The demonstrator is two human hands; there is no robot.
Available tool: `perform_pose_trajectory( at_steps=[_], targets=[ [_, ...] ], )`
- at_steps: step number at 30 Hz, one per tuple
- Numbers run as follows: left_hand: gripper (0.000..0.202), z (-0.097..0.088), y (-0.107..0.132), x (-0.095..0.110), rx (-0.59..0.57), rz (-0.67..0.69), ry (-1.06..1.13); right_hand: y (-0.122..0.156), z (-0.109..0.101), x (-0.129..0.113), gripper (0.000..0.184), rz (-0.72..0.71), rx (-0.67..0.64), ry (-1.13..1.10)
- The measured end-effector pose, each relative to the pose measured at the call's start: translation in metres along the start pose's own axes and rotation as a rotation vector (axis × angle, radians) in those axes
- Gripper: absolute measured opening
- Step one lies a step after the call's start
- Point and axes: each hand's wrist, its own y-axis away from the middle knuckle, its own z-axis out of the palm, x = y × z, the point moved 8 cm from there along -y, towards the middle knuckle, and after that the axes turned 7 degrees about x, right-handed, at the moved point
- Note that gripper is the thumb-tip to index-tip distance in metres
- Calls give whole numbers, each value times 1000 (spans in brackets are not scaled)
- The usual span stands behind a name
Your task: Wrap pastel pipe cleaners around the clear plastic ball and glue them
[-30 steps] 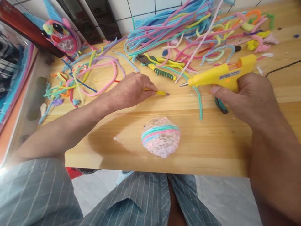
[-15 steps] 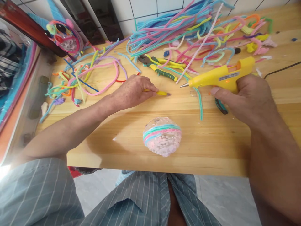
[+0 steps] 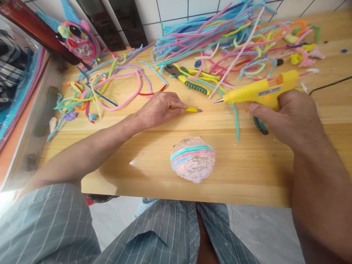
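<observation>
Ball [image 3: 193, 160] lies nearer the body [image 3: 148, 234] than left hand [image 3: 162, 109], pinching yellow tool [image 3: 191, 109], and right hand [image 3: 293, 118], gripping glue gun [image 3: 251, 92].

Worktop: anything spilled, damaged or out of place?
No spill or damage that I can see. Just untidy: pipe cleaners at left lie in a loose tangle, unlike the gathered bundle at back; pliers lie among strands.

The wooden surface [image 3: 247, 168] was bordered at the far side by a white-tiled wall [image 3: 173, 13]; grey floor [image 3: 264, 227] was seen below, near.
</observation>
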Motion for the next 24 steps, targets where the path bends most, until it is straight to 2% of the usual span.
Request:
perform_pose_trajectory(
  at_steps=[7, 12, 16, 19, 24],
  targets=[
    [16, 8, 1, -13, 29, 24, 94, 1, 2, -2, 74, 59, -8, -23],
    [18, 11, 1, -8, 57, 71, 113, 1, 4, 3, 71, 71, -18, -1],
    [20, 14, 2, -7, 107, 103, 122, 0, 3, 4, 61, 31, -15, -11],
    [24, 11, 4, -10, 155, 93, 127, 0, 0, 3, 54, 18, 11, -47],
    [28, -3, 8, -11, 229, 95, 100, 1, 1, 1, 51, 49, 17, -93]
  ],
)
